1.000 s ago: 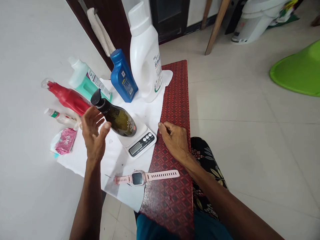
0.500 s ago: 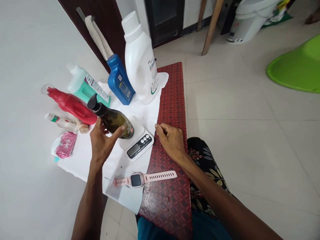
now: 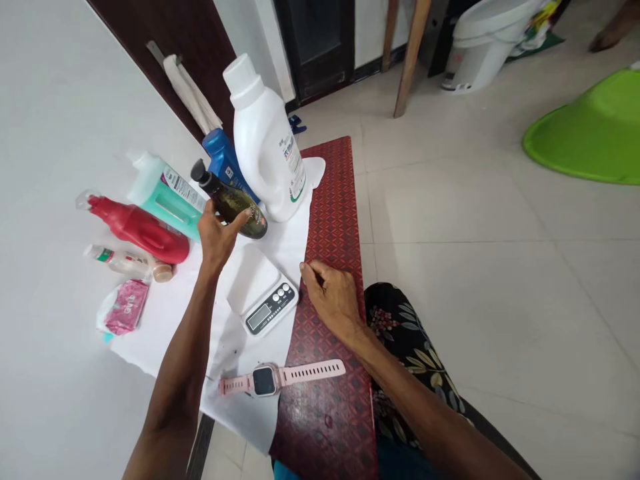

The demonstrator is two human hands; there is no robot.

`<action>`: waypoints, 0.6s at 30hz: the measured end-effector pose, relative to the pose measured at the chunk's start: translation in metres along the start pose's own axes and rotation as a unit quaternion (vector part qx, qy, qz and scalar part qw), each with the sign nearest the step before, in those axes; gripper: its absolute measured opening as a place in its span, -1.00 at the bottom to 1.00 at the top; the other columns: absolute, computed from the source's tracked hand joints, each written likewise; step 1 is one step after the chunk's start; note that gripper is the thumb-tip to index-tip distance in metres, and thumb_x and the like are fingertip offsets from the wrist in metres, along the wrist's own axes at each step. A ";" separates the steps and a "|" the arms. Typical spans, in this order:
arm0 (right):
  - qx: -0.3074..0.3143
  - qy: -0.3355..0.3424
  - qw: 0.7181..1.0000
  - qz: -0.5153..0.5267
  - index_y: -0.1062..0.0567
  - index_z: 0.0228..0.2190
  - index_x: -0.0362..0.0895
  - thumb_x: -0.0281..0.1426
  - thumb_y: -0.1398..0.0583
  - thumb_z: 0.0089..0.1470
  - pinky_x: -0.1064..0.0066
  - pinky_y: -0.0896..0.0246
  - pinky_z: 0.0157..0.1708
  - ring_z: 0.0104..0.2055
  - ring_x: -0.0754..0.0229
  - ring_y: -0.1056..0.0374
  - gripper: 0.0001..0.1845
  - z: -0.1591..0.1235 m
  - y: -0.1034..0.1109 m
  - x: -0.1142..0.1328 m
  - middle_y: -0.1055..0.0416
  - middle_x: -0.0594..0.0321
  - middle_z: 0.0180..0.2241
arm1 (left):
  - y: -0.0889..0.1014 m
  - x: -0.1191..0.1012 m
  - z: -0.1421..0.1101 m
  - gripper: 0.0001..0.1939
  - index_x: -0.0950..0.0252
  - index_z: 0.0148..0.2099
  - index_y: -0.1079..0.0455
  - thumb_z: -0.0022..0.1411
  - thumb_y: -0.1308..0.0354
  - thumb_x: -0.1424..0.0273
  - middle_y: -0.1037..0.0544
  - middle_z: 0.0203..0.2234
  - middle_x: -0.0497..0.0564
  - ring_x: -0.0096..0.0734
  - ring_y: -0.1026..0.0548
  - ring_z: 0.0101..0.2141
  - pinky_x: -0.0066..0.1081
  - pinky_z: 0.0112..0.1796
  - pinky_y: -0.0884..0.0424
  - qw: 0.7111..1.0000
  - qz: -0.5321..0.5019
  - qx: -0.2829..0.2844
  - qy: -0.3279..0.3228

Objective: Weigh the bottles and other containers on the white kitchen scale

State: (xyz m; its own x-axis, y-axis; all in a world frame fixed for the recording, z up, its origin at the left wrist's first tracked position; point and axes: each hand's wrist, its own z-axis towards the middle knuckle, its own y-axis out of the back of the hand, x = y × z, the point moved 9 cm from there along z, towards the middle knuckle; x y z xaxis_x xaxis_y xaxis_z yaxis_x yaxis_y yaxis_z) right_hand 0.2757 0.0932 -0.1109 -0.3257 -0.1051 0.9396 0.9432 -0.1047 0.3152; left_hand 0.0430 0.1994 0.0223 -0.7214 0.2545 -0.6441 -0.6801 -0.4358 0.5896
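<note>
My left hand [image 3: 219, 233] is wrapped round a dark pump bottle [image 3: 239, 208], thumb across its front, beyond the scale. The bottle tilts left in view, close to the blue bottle [image 3: 223, 157] and the large white detergent jug [image 3: 267, 147]. A white kitchen scale [image 3: 256, 277] lies with its bare platform showing and its display toward me. Resting on the red patterned table edge [image 3: 334, 213], my right hand [image 3: 330, 293] is loosely curled beside the scale; no object shows in its fingers. Nearer me lies a pink-strapped smartwatch [image 3: 264, 381].
Along the wall stand a green-liquid jug [image 3: 170, 197] and a red bottle [image 3: 137, 230]. A small clear bottle [image 3: 120, 261] and a pink packet [image 3: 127, 307] are at the left. White paper [image 3: 185, 327] covers part of the table. A green plastic item [image 3: 590, 140] is at far right.
The pump bottle has come off the scale and moved away from me toward the blue bottle, held in my left hand. My right hand stays by the table edge. The view has shifted slightly.
</note>
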 end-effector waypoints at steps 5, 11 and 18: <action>-0.001 0.000 1.000 0.012 -0.16 -0.59 0.00 -0.10 -0.05 0.34 0.28 0.13 -0.38 -0.55 0.24 0.01 -0.51 0.000 0.000 0.000 -0.18 0.34 -0.65 | -0.025 0.021 0.013 -0.44 0.30 -0.01 -0.48 0.05 -0.54 0.14 -0.68 -0.14 0.13 -0.12 -0.62 -0.17 -0.20 -0.10 -0.54 0.998 0.058 -0.001 0.033; -0.012 0.001 1.000 0.002 -0.18 -0.60 0.00 -0.06 -0.09 0.32 0.29 0.12 -0.40 -0.56 0.25 0.02 -0.48 -0.002 0.004 0.002 -0.15 0.37 -0.67 | -0.033 0.025 0.012 -0.26 0.28 0.13 -0.44 0.02 -0.62 0.10 -0.67 0.02 0.20 -0.03 -0.64 0.00 -0.19 -0.01 -0.54 0.999 0.011 0.028 0.041; -0.015 0.009 0.999 -0.052 -0.45 -0.54 -0.03 0.00 -0.09 0.36 0.30 -0.08 -0.40 -0.54 0.17 -0.31 -0.47 -0.006 0.003 -0.008 -0.46 0.24 -0.59 | 0.029 0.048 -0.044 -0.11 0.23 0.33 -0.38 0.11 -0.57 -0.07 -0.55 0.26 0.33 -0.01 -0.64 0.04 -0.18 -0.08 -0.58 0.997 -0.022 -0.027 0.068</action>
State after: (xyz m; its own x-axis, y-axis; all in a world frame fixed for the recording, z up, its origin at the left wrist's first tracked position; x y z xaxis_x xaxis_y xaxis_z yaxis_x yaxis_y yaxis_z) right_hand 0.2808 0.0874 -0.1184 -0.4226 -0.1108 0.8995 0.9023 -0.1449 0.4061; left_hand -0.0057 0.1608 -0.0126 -0.6646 0.1555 -0.7309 -0.6996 -0.4732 0.5354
